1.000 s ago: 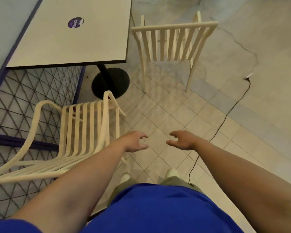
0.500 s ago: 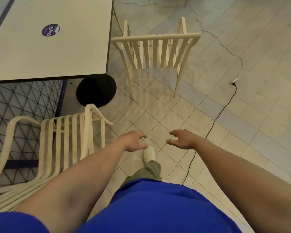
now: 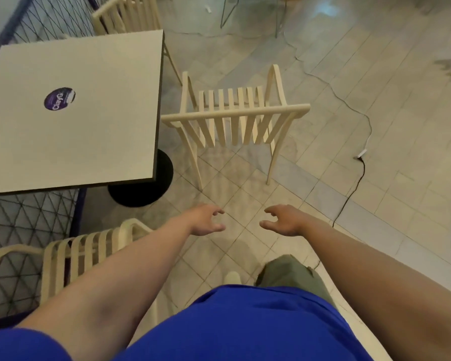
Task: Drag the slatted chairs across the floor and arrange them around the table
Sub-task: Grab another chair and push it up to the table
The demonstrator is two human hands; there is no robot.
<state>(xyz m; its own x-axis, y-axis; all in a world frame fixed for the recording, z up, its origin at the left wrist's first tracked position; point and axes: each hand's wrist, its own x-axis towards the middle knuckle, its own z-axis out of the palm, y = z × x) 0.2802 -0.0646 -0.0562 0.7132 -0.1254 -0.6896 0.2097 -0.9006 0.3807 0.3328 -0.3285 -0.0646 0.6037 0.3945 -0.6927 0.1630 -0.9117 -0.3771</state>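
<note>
A cream slatted chair (image 3: pixel 235 113) stands on the tiled floor just right of the square table (image 3: pixel 89 113), its back towards me. My left hand (image 3: pixel 206 222) and my right hand (image 3: pixel 281 222) reach forward side by side, fingers loosely curled, holding nothing, a short way in front of that chair's back rail. A second slatted chair (image 3: pixel 63 256) sits at the lower left, under my left forearm. The top of a third slatted chair (image 3: pixel 125 14) shows beyond the table's far edge.
The table has a round black base (image 3: pixel 151 186) and a purple sticker (image 3: pixel 59 98). A wire mesh fence with a blue frame (image 3: pixel 24 217) runs along the left. A black cable (image 3: pixel 349 194) with a white plug trails across the floor on the right.
I have stepped forward: the chair by the table is nearer and seen more from above. Both hands stay out in front, empty, in the same pose.
</note>
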